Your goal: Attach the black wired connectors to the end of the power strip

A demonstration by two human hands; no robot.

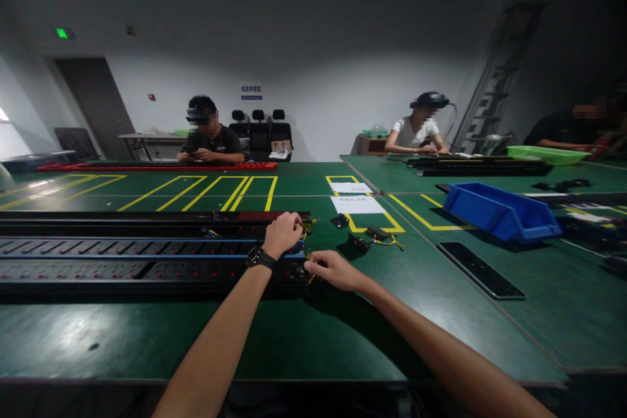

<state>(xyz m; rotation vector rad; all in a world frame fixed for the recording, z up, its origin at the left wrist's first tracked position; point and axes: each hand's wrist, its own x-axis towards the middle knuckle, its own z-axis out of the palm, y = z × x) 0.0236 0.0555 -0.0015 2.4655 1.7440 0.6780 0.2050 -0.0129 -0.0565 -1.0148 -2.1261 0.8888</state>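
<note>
Long black power strips (186, 270) with rows of sockets and small red parts lie side by side across the left of the bench. My left hand (284, 235), a watch on its wrist, rests over their right ends with its fingers curled down; what it grips is hidden. Just right of the nearest strip's end, my right hand (336, 270) is closed in a pinch, beside short yellow wires. Too little shows to name what it pinches. Farther right lie small black parts (360, 243), and one black part with yellow wires (381, 234).
On the green bench (353, 339), a blue bin (499, 209) and a phone (482, 271) lie to the right. Paper labels (357, 204) sit within yellow tape lines. Across the bench are a red strip (161, 167), a green tray (548, 155) and several seated people.
</note>
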